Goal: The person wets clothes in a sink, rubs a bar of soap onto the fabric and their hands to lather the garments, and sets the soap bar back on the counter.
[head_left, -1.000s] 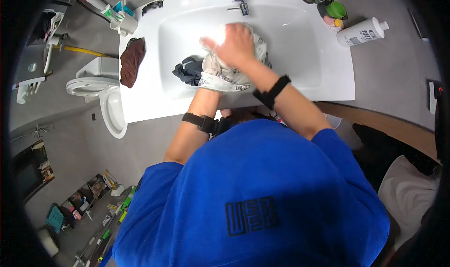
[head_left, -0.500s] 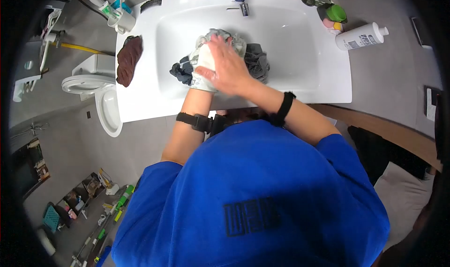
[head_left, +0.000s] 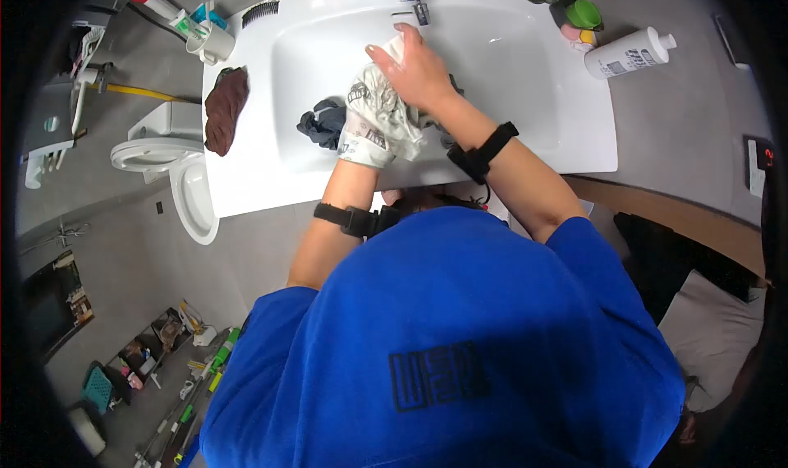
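A white cloth with dark print covers my left hand to the wrist, low over the basin. It hides the fingers, so I cannot see how they are held. Above and to the right, my right hand has its thumb and fingers around a smooth white piece. Whether that is soap or part of a cloth I cannot make out. A dark crumpled cloth lies in the basin left of the white one. Another grey cloth is mostly hidden under my right forearm.
The white washbasin has a faucet at the back. On its left ledge lie a brown cloth, a cup with tubes, and a comb. A white bottle and a green-lidded container are at the right.
My right hand has moved up and right, off the middle of the printed cloth, with the white piece. The printed cloth now hangs more loosely around my left hand.
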Available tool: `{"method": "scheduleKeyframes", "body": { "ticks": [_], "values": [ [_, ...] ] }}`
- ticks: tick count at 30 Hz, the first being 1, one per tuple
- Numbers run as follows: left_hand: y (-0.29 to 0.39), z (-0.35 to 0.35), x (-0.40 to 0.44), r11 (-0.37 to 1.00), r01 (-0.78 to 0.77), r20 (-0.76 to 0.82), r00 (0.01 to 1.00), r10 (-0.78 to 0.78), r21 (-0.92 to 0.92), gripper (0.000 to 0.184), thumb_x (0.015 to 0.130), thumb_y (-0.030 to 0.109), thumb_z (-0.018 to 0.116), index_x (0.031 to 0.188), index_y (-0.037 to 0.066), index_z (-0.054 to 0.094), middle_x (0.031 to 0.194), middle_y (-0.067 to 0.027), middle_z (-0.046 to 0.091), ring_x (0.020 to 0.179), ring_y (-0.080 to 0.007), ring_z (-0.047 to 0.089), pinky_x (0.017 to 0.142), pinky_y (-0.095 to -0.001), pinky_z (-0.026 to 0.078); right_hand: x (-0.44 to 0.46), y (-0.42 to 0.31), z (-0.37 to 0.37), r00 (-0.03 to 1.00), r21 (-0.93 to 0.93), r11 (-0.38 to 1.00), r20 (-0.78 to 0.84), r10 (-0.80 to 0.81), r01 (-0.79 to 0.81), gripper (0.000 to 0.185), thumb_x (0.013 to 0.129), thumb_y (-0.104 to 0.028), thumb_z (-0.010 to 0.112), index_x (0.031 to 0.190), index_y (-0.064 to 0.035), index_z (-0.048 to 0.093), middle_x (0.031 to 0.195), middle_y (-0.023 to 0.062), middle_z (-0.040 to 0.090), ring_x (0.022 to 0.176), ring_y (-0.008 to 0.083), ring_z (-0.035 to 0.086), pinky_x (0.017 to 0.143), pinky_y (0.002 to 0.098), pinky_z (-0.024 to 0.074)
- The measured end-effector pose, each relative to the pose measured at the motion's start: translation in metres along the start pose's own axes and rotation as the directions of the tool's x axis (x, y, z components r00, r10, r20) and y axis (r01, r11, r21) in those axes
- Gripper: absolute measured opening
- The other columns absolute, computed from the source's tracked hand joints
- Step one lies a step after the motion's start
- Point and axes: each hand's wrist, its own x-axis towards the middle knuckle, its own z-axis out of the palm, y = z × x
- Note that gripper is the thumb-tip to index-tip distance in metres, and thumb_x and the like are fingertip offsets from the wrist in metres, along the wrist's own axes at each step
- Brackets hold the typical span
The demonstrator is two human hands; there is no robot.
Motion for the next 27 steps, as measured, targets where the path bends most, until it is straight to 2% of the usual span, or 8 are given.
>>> {"method": "scheduleKeyframes", "body": {
  "ticks": [3,8,9,11,14,21,25,27],
  "values": [
    [-0.025,0.038,0.007,0.917,-0.112,-0.218,0.976,0.028,-0.383,0.052,0.089,0.037,0.039,0.132,0.007,0.038,0.132,-0.0123,0.044,0.120,-0.0268,0.043,0.101,-0.0393,0.034,-0.016,0.010,0.019,0.927,-0.130,0.945,-0.195,-0.320,0.299,0.064,0.082,-0.048,0.061,0.124,-0.0037,0.043,0.126,0.0241,0.048,0.115,0.0448,0.047,0.097,0.0475,0.0382],
    [-0.001,0.059,0.004,-0.285,-0.069,0.001,0.971,-0.238,-0.956,0.063,0.074,0.036,0.057,0.127,0.005,0.044,0.122,-0.0169,0.051,0.110,-0.0316,0.050,0.090,-0.0404,0.041,0.014,0.006,0.014,0.970,-0.057,0.969,-0.021,-0.243,0.242,0.060,0.082,-0.053,0.059,0.117,-0.0038,0.053,0.127,0.0259,0.046,0.120,0.0418,0.044,0.100,0.0510,0.0356],
    [-0.002,0.049,0.002,-0.284,-0.063,0.005,0.972,-0.234,-0.957,0.063,0.074,0.036,0.057,0.127,0.005,0.044,0.122,-0.0169,0.051,0.110,-0.0316,0.050,0.090,-0.0404,0.041,0.023,0.009,0.010,0.998,0.118,0.991,0.005,0.067,-0.067,0.060,0.082,-0.054,0.058,0.117,-0.0050,0.053,0.128,0.0257,0.045,0.119,0.0411,0.044,0.100,0.0536,0.0341],
    [-0.005,0.017,0.000,0.988,-0.131,-0.278,0.949,0.147,0.076,0.057,0.074,0.034,0.056,0.123,0.007,0.047,0.114,-0.0156,0.055,0.104,-0.0335,0.052,0.087,-0.0411,0.042,0.019,0.009,0.007,0.979,0.112,0.975,-0.048,0.200,-0.194,0.058,0.083,-0.054,0.057,0.116,-0.0070,0.055,0.125,0.0256,0.047,0.118,0.0386,0.047,0.102,0.0546,0.0317],
    [-0.021,0.047,0.007,0.987,-0.161,-0.430,0.889,0.156,0.027,0.053,0.074,0.033,0.055,0.120,0.008,0.049,0.107,-0.0155,0.058,0.100,-0.0350,0.054,0.085,-0.0419,0.043,-0.035,-0.017,0.010,0.832,-0.149,0.836,-0.104,-0.545,0.529,0.054,0.083,-0.052,0.058,0.114,-0.0077,0.054,0.118,0.0243,0.051,0.117,0.0351,0.048,0.104,0.0490,0.0320],
    [-0.014,0.030,0.005,0.969,-0.106,-0.110,0.991,0.083,-0.225,0.055,0.080,0.041,0.051,0.125,0.009,0.043,0.123,-0.0141,0.049,0.112,-0.0295,0.048,0.093,-0.0417,0.041,0.013,0.011,0.008,0.983,0.042,0.990,-0.123,0.140,-0.135,0.049,0.084,-0.047,0.059,0.113,-0.0075,0.054,0.117,0.0203,0.052,0.112,0.0362,0.051,0.095,0.0432,0.0412],
    [-0.027,0.050,0.012,0.756,-0.125,-0.227,0.973,-0.032,-0.642,0.056,0.082,0.042,0.050,0.126,0.009,0.042,0.125,-0.0135,0.048,0.115,-0.0290,0.047,0.095,-0.0416,0.039,-0.030,-0.014,0.015,0.753,-0.163,0.748,-0.036,-0.657,0.644,0.050,0.086,-0.048,0.057,0.113,-0.0066,0.055,0.116,0.0195,0.053,0.111,0.0364,0.051,0.094,0.0432,0.0420],
    [-0.025,0.053,0.013,0.739,-0.127,-0.234,0.971,-0.043,-0.661,0.057,0.082,0.043,0.049,0.127,0.009,0.041,0.126,-0.0131,0.048,0.116,-0.0288,0.046,0.096,-0.0415,0.038,-0.001,0.002,0.013,0.823,-0.203,0.810,-0.031,-0.567,0.550,0.053,0.086,-0.051,0.055,0.112,-0.0057,0.056,0.118,0.0205,0.052,0.116,0.0365,0.049,0.098,0.0462,0.0391]
  ]
}}
